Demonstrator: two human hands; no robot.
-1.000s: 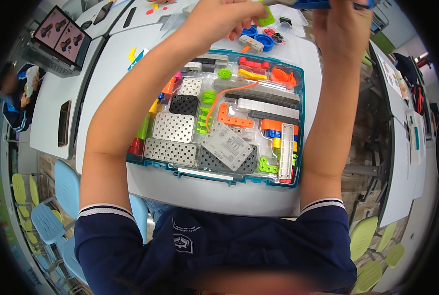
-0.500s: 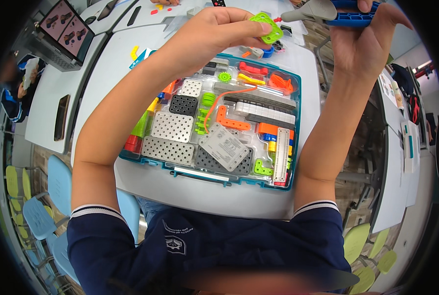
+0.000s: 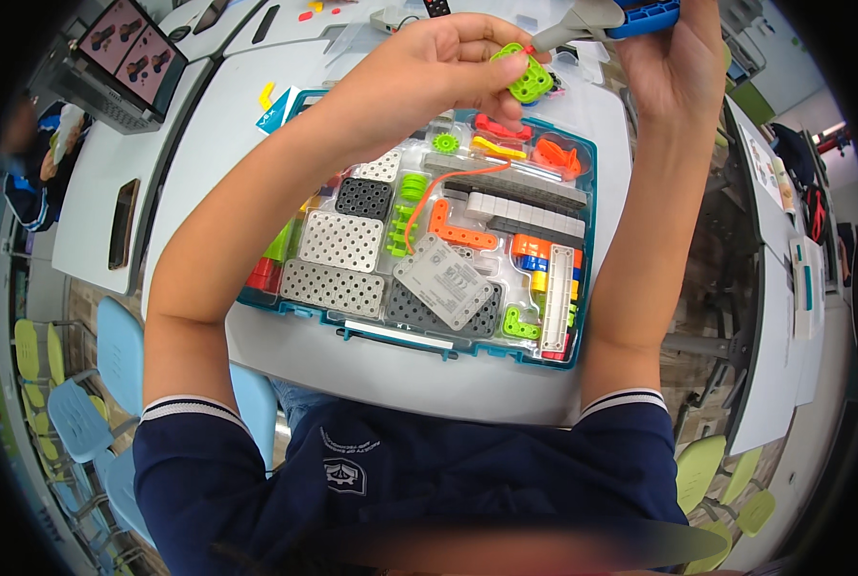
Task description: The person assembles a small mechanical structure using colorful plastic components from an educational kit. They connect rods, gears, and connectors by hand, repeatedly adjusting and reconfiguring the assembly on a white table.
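Note:
Above the far edge of the parts case, my left hand (image 3: 453, 72) pinches a bright green perforated plastic plate (image 3: 532, 88) between thumb and fingers. My right hand (image 3: 676, 67), raised to the right of it, grips a plier-like tool (image 3: 587, 21) with grey jaws and a blue handle. A small red pin (image 3: 529, 50) shows at the tip of those jaws, against the plate's upper edge; whether it sits in a hole I cannot tell. Below both hands lies the teal-rimmed case (image 3: 400, 338), filled with sorted building parts.
In the case are grey perforated plates (image 3: 333, 288), an orange angle beam (image 3: 458, 230) and a grey box-like module (image 3: 443, 283) on top. A laptop (image 3: 126, 62) and a phone (image 3: 123, 224) rest on the left table. Blue chairs (image 3: 121, 346) stand at the left.
The tool has moved left and its tip has come to the plate's top edge. The plate is lower and turned more toward me. My right hand has shifted left.

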